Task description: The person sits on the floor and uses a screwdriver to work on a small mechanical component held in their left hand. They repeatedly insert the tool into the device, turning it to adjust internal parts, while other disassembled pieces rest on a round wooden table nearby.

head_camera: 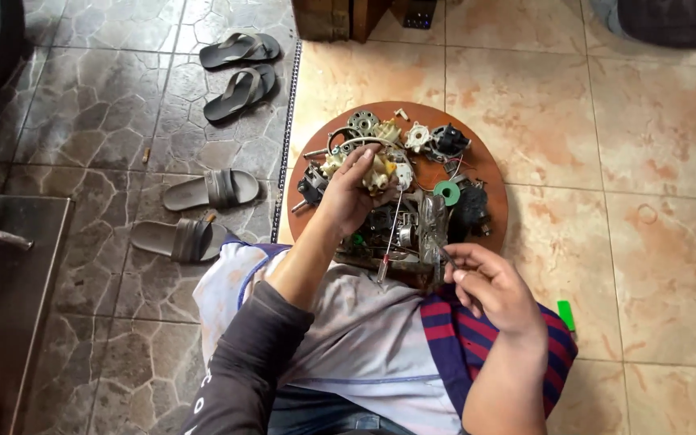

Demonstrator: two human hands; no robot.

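Head view: left hand [350, 197] fingers gripping cream plastic gear part [380, 171] over round brown wooden tray [489, 173]; right hand [489, 288] fingers pinching thin metal tool [447, 258]. Looks mid-disassembly; next move likely needs tool tip aligned on part.

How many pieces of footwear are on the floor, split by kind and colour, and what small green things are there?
Dark flip-flops: 2
Grey slide sandals: 2
Green ring on the round wooden board: 1
Green lighter-shaped item on the tiles: 1
Total: 6
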